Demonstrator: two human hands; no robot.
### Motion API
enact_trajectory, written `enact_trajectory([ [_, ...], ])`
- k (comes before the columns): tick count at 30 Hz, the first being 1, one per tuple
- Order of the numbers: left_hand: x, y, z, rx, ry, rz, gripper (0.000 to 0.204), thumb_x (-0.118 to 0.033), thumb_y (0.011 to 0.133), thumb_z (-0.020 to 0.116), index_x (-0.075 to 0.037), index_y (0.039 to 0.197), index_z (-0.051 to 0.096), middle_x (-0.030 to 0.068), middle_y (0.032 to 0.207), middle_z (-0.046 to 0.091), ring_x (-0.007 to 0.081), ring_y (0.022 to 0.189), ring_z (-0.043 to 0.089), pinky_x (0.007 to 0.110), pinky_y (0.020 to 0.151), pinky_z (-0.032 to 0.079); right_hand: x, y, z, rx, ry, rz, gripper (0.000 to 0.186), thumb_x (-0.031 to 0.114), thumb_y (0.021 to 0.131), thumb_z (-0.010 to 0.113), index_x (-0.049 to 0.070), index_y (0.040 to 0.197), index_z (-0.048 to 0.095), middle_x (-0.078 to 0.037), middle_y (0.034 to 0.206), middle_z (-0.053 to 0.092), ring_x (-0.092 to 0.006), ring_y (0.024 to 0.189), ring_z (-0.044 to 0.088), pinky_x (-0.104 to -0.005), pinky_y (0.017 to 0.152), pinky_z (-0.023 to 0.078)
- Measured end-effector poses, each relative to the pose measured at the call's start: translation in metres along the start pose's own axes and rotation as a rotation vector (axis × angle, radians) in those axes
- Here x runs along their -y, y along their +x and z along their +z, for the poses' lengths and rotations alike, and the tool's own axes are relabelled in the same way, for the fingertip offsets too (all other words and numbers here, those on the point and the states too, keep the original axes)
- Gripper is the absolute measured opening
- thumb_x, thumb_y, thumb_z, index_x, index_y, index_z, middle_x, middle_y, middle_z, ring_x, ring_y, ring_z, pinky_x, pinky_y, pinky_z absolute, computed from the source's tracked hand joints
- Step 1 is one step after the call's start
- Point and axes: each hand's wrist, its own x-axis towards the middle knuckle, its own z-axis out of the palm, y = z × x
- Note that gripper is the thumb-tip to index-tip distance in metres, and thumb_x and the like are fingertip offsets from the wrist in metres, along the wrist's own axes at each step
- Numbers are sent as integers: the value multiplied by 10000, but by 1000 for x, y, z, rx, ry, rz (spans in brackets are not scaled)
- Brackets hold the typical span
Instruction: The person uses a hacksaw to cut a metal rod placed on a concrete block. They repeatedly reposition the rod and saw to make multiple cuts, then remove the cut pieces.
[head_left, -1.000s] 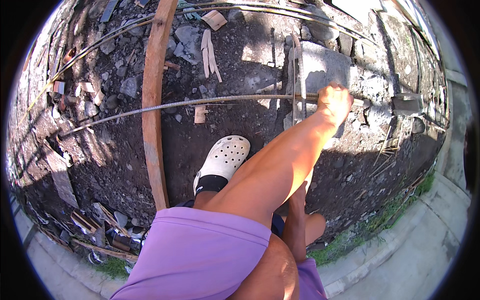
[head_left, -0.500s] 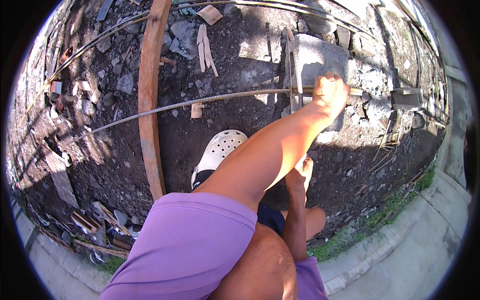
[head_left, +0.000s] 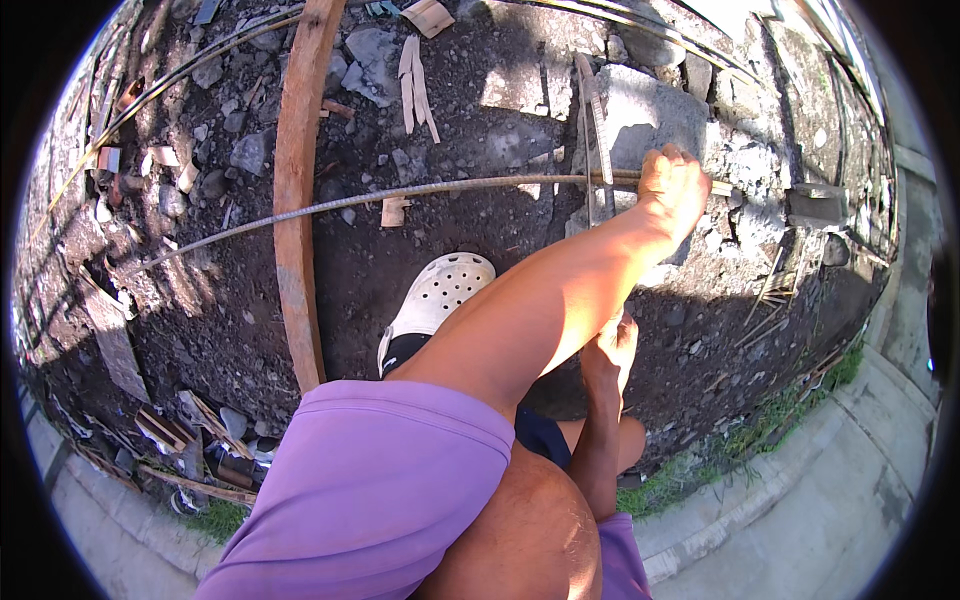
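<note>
My left hand (head_left: 672, 192) is closed in a fist around a long ribbed steel rebar (head_left: 400, 190), near its right end. The bar runs left across a wooden beam. A hacksaw (head_left: 600, 130) with a narrow frame crosses the rebar just left of that fist, its far end lying by a flat stone slab (head_left: 650, 115). My right hand (head_left: 612, 355), below my left forearm, is closed around the near end of the saw. The handle itself is mostly hidden by the forearm and fingers.
The wooden beam (head_left: 295, 200) lies lengthwise on dark, stony soil. A white clog (head_left: 445, 295) on a foot stands below the rebar. More thin rods (head_left: 660, 40) curve along the far side. A concrete block (head_left: 818, 203) lies right; a concrete kerb (head_left: 740, 525) borders the soil.
The view has shifted slightly. My right hand appears a little farther right and nearer, while both hands keep their grips. The rebar remains across the beam.
</note>
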Motion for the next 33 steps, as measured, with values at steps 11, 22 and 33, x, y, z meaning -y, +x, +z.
enact_trajectory([
  [11, -3, 10, 19, -70, 69, 13, 73, -212, 771, 734, -203, 810, 795, -29, 761, 699, 177, 837, 648, 354, 636, 436, 5, -10, -13, 33, 3, 144, 682, 612, 1089, 465, -12, 898, 662, -1, 623, 446, -113, 630, 391, -346, 570, 319],
  [22, -1, 4, -4, 93, -23, 41, 85, -228, 791, 732, -200, 824, 805, 7, 866, 764, 199, 883, 704, 347, 677, 504, 13, -23, -14, 11, -6, 128, 649, 568, 1103, 474, -15, 849, 608, 13, 632, 429, -97, 619, 366, -327, 548, 297],
  [33, -2, 7, 16, -38, -7, 56, 37, -215, 784, 718, -213, 793, 754, -36, 739, 626, 198, 814, 621, 381, 637, 432, 17, -37, -27, 45, -57, 200, 682, 581, 1102, 464, -20, 793, 558, 7, 652, 421, -107, 631, 380, -331, 563, 316],
])
